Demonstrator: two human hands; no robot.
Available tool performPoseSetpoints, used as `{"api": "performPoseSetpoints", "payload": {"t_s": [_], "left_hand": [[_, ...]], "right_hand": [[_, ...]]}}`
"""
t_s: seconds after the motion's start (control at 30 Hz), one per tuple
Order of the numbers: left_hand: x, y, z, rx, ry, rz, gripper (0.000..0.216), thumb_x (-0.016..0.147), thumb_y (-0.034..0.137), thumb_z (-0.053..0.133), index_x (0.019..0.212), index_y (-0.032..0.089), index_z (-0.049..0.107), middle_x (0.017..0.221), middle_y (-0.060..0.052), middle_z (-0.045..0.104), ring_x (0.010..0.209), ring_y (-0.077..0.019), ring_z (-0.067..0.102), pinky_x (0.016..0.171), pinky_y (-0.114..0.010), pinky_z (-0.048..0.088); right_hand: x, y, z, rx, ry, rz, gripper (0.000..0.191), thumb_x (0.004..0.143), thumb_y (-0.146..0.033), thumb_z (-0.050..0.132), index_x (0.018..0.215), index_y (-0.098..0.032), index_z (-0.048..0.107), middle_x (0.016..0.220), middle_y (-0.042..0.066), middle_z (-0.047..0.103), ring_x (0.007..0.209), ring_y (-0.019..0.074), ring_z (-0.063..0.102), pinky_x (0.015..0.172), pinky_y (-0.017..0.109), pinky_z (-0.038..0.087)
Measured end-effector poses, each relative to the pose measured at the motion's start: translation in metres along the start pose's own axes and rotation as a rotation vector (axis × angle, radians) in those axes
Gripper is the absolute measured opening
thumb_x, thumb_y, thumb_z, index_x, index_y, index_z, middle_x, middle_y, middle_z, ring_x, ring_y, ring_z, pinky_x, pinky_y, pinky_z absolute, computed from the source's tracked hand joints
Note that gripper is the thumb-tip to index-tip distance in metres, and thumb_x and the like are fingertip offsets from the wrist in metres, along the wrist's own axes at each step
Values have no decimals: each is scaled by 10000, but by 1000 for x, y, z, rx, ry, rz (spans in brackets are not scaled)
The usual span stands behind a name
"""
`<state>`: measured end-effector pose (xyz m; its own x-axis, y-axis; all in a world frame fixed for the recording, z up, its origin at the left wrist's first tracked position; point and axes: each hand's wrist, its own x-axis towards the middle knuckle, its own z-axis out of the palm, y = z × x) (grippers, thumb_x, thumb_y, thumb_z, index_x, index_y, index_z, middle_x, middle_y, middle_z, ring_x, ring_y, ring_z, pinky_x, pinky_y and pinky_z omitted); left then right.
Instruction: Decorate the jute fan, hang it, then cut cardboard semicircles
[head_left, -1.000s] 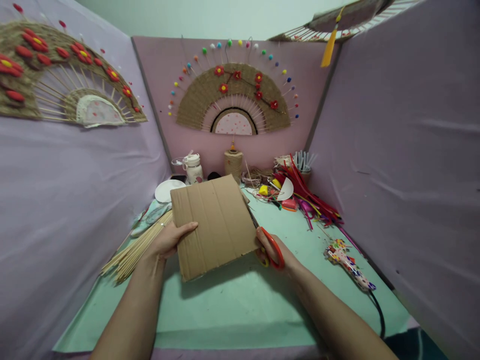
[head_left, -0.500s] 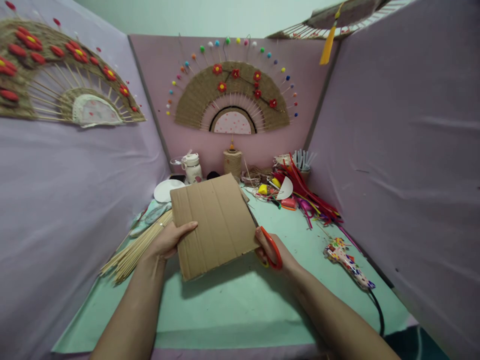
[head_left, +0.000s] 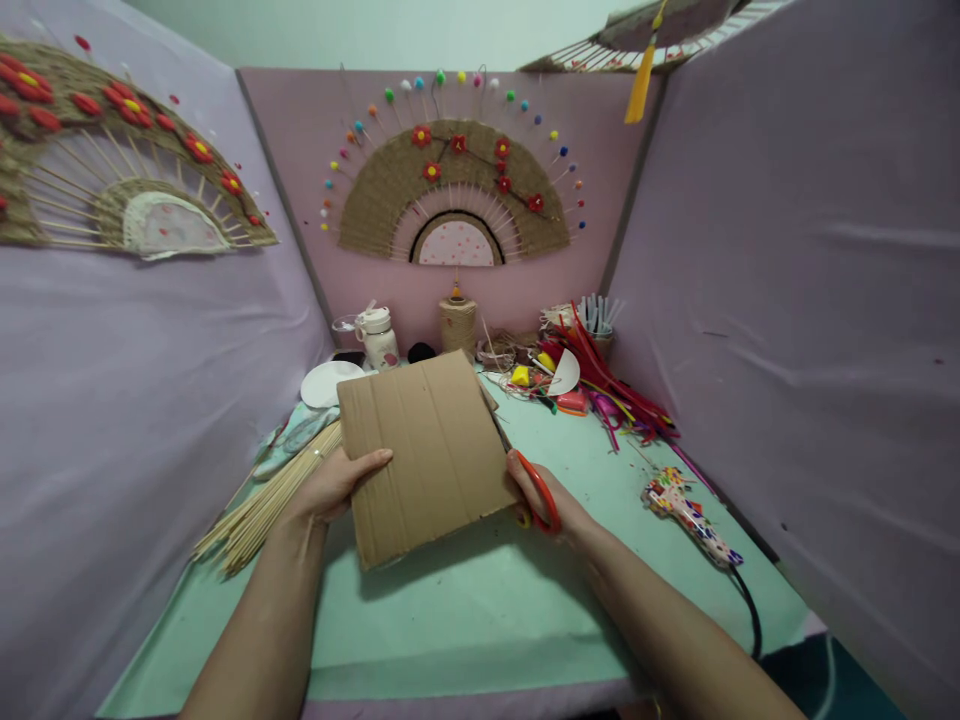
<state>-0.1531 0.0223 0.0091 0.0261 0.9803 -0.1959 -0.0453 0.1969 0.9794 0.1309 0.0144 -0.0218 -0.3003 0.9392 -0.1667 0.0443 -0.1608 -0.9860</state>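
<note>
My left hand (head_left: 337,485) pinches the flat brown corrugated cardboard sheet (head_left: 427,455) by its left edge, thumb on top, holding it tilted above the green table mat (head_left: 487,610) (probably to free its right edge). There my right hand (head_left: 555,512) curls its fingers through the red-handled scissors (head_left: 538,490).

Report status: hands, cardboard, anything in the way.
Left hand grips the cardboard by its left edge. Right hand holds red scissors at its right edge. Skewers left, glue gun right, neither between the hands.
</note>
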Motion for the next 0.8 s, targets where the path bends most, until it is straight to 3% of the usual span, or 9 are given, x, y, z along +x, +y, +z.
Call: {"api": "performPoseSetpoints", "payload": {"t_s": [0.13, 0.37, 0.8], "left_hand": [[2, -3, 1, 1, -17, -8, 635, 577, 447, 843, 1109, 167, 635, 1092, -166, 733, 1073, -378, 665, 857, -454, 575], [2, -3, 2, -12, -14, -10, 646, 580, 442, 845, 1123, 167, 628, 1120, -166, 725, 1071, -372, 666, 855, -435, 575], [1, -1, 4, -15, -7, -17, 664, 564, 437, 854, 1119, 160, 621, 1121, -170, 724, 1047, -359, 678, 834, -416, 580]], "right_hand": [[2, 2, -4, -39, -8, -40, 638, 755, -858, 372, 583, -252, 269, 467, -78, 223, 412, 92, 250, 407, 273, 249], [-1, -2, -2, -69, 54, -14, 610, 759, -825, 418, 615, -236, 353, 500, -56, 334, 427, 92, 304, 421, 259, 276], [-2, 0, 2, -17, 62, -3, 635, 729, -860, 408, 607, -243, 318, 458, -69, 299, 408, 87, 281, 406, 253, 258]]}}
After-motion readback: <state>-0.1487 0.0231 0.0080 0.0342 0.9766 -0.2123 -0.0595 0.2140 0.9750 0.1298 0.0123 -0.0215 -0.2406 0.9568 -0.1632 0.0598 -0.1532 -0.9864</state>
